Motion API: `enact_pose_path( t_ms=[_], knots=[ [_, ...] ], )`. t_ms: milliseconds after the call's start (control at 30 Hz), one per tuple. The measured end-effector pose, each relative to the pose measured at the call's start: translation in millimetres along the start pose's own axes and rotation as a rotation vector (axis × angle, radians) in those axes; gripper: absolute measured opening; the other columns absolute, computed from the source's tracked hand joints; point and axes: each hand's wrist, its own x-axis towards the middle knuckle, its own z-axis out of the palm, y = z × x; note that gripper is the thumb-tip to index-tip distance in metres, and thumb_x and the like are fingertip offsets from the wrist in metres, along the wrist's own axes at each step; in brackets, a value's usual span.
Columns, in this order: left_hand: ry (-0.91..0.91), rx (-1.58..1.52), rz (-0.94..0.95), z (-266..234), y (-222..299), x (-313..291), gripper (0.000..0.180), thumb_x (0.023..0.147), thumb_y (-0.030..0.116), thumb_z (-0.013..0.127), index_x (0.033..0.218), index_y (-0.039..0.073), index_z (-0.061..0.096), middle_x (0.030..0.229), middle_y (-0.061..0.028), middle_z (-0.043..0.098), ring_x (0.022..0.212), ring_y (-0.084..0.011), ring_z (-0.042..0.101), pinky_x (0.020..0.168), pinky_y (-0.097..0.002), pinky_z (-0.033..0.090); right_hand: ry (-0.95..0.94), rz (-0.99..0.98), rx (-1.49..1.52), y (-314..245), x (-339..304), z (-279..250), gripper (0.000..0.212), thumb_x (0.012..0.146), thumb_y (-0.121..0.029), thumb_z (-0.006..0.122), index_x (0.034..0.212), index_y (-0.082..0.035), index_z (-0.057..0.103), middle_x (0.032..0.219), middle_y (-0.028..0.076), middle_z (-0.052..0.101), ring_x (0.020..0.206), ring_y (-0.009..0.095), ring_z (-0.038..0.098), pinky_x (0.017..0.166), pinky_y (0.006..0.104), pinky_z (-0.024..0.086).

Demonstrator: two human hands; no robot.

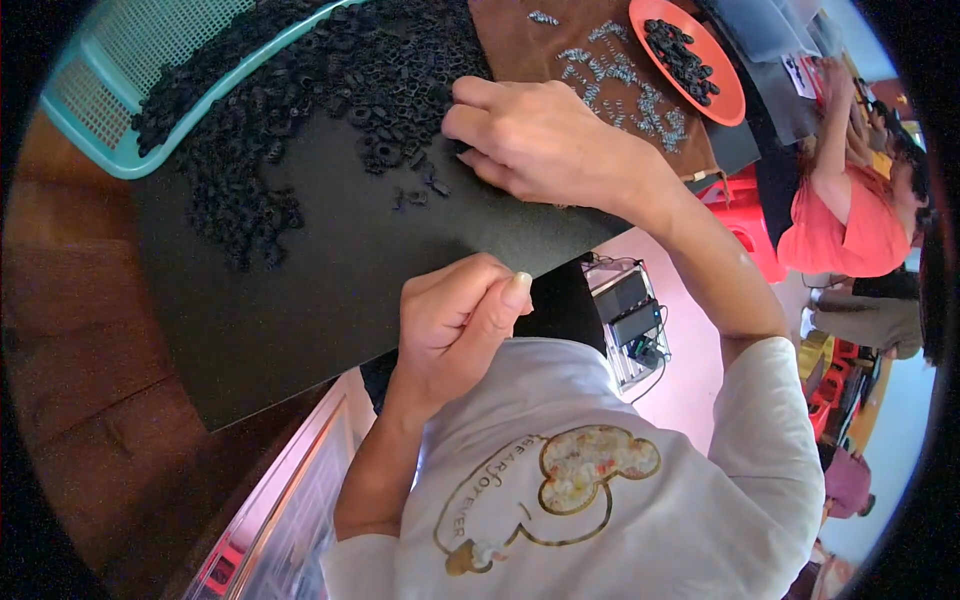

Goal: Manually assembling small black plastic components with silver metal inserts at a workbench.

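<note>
My left hand (455, 325) is closed in a fist, thumb on top, above the near edge of the dark table (300, 330). Whatever it may hold is hidden. My right hand (525, 135) reaches over the right edge of a heap of small black plastic parts (400, 75). Its fingers are curled and pressed together; what is between them cannot be made out. A few loose black pieces (422, 193) lie just left of the right hand, apart from the heap.
A teal mesh basket (110, 85) with black parts lies tipped at the far left. Small metal springs (650, 105) are scattered on a brown cloth (515, 40) at the far right, beside an orange dish (732, 85) of black rings. Other people sit and stand beyond, at right.
</note>
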Motion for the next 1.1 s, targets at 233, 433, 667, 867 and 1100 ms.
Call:
enact_pose_path(
  t_ms=[233,433,667,867,1100],
  knots=[
    [0.029,-0.033,-0.026,2,1,0,0.023,0.093,0.010,0.059,0.074,-0.003,0.059,0.062,-0.0060,0.055,0.052,-0.0104,0.049,0.049,-0.0245,0.038,-0.021,0.010,0.003,-1,4,-4,0.014,0.077,-0.010,0.061,0.088,-0.001,0.057,0.090,0.015,0.055,0.076,0.034,0.063,0.060,0.0449,0.052],
    [-0.012,0.034,0.017,0,-1,0,0.029,0.096,0.014,0.050,0.075,-0.003,0.062,0.069,-0.0100,0.063,0.052,-0.0119,0.056,0.050,-0.0246,0.045,-0.023,0.057,0.116,5,0,-8,0.020,0.077,-0.009,0.062,0.095,-0.002,0.054,0.094,0.015,0.056,0.084,0.036,0.062,0.067,0.0460,0.052],
    [0.022,-0.035,-0.014,0,0,-1,0.022,0.092,0.010,0.059,0.075,-0.004,0.059,0.064,-0.0076,0.056,0.055,-0.0132,0.052,0.053,-0.0266,0.041,-0.032,-0.114,0.136,-6,39,3,0.014,0.080,-0.016,0.057,0.086,-0.005,0.064,0.090,0.014,0.059,0.079,0.034,0.064,0.063,0.0452,0.053],
    [0.041,-0.028,-0.026,1,2,0,0.022,0.092,0.011,0.060,0.075,-0.003,0.058,0.063,-0.0084,0.055,0.054,-0.0145,0.051,0.052,-0.0274,0.041,-0.097,-0.099,-0.002,-12,57,13,0.015,0.081,-0.016,0.062,0.087,-0.003,0.058,0.091,0.011,0.053,0.077,0.032,0.061,0.063,0.0419,0.051],
    [0.013,0.033,-0.015,-2,0,1,0.026,0.094,0.013,0.056,0.074,-0.003,0.059,0.065,-0.0083,0.058,0.052,-0.0131,0.054,0.050,-0.0265,0.043,-0.119,-0.135,-0.022,-22,67,18,0.019,0.076,-0.011,0.062,0.091,-0.001,0.067,0.096,0.019,0.062,0.080,0.036,0.067,0.063,0.0440,0.055]
  ],
)
